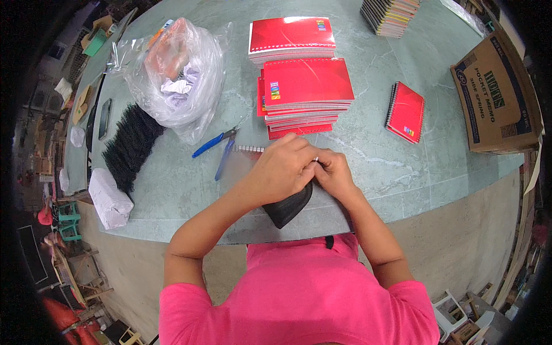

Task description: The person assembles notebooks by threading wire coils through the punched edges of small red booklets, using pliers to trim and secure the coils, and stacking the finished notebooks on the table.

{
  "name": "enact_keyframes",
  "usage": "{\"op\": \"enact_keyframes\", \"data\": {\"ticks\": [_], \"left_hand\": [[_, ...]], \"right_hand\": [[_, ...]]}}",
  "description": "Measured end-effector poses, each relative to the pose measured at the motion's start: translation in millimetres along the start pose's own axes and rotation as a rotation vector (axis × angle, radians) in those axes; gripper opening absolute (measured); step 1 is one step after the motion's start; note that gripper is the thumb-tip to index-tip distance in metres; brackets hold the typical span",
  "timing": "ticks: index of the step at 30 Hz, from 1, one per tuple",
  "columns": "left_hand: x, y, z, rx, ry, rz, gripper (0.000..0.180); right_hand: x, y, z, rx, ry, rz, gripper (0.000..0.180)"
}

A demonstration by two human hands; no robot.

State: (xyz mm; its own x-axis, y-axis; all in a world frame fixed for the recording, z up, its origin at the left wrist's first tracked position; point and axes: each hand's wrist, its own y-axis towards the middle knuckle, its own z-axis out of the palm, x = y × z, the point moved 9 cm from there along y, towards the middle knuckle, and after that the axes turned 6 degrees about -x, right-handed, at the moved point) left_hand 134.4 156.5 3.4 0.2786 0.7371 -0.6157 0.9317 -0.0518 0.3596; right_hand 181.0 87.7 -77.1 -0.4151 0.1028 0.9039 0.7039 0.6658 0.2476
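Near the table's front edge, my left hand (280,168) is closed over an unfinished memo notebook. Its white, hole-punched edge (248,149) shows left of my fingers, and a dark flap (288,208) bends down below them. My right hand (333,172) pinches the same edge at its right end, with the fingertips of both hands meeting there. Most of the notebook is hidden under my hands. Just left of it lie cutters with blue handles (215,144), jaws apart. Right behind my hands rises a stack of red spiral notebooks (309,83).
Further back sits another red stack (290,34). Left are a clear plastic bag (201,86), black binding coils (135,144), a white block (109,198) and a phone (104,119). Right are one red notebook (406,112), a cardboard box (497,92) and a black-spined stack (391,14).
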Motion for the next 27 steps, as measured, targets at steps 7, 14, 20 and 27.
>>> {"op": "enact_keyframes", "data": {"ticks": [7,14,20,27], "left_hand": [[4.2,-0.5,2.7,0.001,0.040,-0.042,0.021],[0.1,0.1,-50.6,-0.232,0.090,0.008,0.024],[119.5,-91.2,-93.7,0.081,0.474,-0.621,0.065],[116.7,-133.7,-82.5,0.043,0.610,-0.669,0.050]], "right_hand": [[-2.3,-2.6,2.8,-0.023,-0.039,-0.019,0.020],[9.9,6.8,-12.6,0.029,0.064,0.011,0.021],[79.3,32.6,-11.4,0.224,-0.440,-0.359,0.024],[97.6,46.0,79.0,0.293,-0.529,-0.457,0.019]]}}
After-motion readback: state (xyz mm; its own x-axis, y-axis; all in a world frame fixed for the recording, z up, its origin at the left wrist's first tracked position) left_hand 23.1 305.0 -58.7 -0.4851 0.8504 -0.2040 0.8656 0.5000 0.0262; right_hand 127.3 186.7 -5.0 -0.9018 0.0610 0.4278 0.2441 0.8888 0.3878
